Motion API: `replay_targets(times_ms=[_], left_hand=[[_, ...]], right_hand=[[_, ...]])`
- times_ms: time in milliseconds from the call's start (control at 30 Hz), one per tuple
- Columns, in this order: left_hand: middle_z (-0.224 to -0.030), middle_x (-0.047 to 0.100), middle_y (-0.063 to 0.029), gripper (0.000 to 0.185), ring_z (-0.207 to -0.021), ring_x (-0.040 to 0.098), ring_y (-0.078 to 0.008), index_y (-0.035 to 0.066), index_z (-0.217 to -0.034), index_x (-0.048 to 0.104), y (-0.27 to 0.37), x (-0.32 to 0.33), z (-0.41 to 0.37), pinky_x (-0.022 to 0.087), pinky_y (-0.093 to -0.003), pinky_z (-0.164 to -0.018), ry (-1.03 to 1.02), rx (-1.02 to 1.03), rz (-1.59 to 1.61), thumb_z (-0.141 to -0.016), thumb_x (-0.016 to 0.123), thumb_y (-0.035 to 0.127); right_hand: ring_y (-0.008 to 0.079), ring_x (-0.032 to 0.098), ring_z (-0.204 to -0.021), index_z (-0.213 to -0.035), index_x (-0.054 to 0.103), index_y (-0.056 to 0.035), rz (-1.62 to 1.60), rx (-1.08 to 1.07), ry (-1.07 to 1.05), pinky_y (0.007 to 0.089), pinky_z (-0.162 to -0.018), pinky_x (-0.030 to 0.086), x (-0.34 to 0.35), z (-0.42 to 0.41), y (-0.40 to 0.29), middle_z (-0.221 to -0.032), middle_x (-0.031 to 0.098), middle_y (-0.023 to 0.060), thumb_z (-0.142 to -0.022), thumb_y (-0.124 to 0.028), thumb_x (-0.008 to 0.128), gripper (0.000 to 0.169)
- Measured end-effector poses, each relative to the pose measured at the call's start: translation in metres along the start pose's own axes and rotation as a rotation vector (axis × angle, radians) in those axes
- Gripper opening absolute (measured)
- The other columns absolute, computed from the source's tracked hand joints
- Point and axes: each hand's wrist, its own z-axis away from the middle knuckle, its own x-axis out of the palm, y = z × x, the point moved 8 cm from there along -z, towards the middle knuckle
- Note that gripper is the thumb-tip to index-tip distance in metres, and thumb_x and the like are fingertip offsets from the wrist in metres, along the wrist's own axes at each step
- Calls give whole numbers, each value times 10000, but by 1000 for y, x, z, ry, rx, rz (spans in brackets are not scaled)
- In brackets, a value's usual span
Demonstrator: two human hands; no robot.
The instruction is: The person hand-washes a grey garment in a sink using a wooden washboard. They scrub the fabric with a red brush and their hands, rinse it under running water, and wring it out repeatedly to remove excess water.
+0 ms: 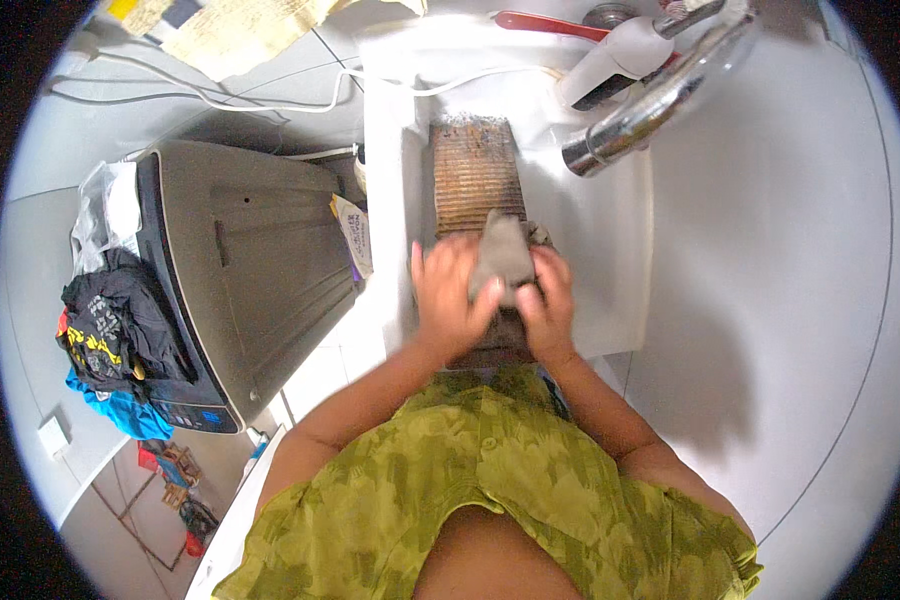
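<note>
A brown ridged washboard (478, 176) lies lengthwise in a white sink (615, 277), its near part under my hands. Across it a grey-brown cloth (505, 251) is bunched up. At the cloth's left side, my left hand (452, 289) presses with fingers spread and the thumb on the cloth. On the other side my right hand (549, 300) grips the cloth's right edge between thumb and curled fingers. Both hands are slightly blurred. The undersides of the fingers and the cloth's lower part are hidden.
A chrome faucet (630, 124) arches over the sink's far right, beside a white device (619, 60) with a cable and a red-handled tool (551, 26). Left of the sink stands a grey washing machine (262, 262) with dark clothes (112, 322) on it; a small packet (354, 234) sits between them.
</note>
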Motion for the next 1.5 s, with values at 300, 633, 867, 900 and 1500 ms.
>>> replay_targets(times_ms=[300, 633, 867, 900, 1500], left_hand=[[-852, 623, -275, 568, -866, 625, -416, -42, -916, 651, -108, 55, -91, 477, -473, -837, -227, -622, -135, -898, 396, 466], [-1302, 485, -238, 536, -1263, 413, -368, 5, -1217, 562, -36, 14, -42, 262, -476, -1076, -224, -134, 47, -850, 516, 394], [-684, 622, -196, 322, -647, 588, -356, 37, -699, 635, -47, 39, -35, 414, -452, -690, 138, -68, 73, -875, 536, 288], [-586, 596, -190, 402, -541, 568, -371, 48, -623, 627, -56, 39, -59, 428, -480, -657, 239, -92, 102, -894, 507, 320], [-1042, 573, -269, 375, -983, 548, -420, 15, -973, 618, -33, 25, -11, 419, -496, -883, 54, -156, 178, -893, 529, 370]], right_hand=[[435, 614, -779, -845, 666, 8, 571, 271, -419, 507, -711, 478, 104, -128, 88, -823, 630, 264, -893, -500, 445, 556], [369, 497, -1120, -1115, 590, -39, 146, 22, -356, 436, -976, 368, 38, -73, 34, -1183, 535, 210, -840, -347, 624, 415], [373, 561, -706, -760, 592, -42, 251, -59, -55, 453, -688, 430, 56, -59, 39, -749, 607, 165, -881, -178, 541, 189], [377, 580, -662, -793, 623, -30, 218, -97, -32, 434, -657, 460, 63, -83, 50, -711, 620, 170, -887, -189, 527, 208], [349, 552, -1038, -1028, 634, -47, 193, 146, -70, 437, -943, 389, 41, -34, 37, -1085, 617, 176, -832, -272, 595, 301]])
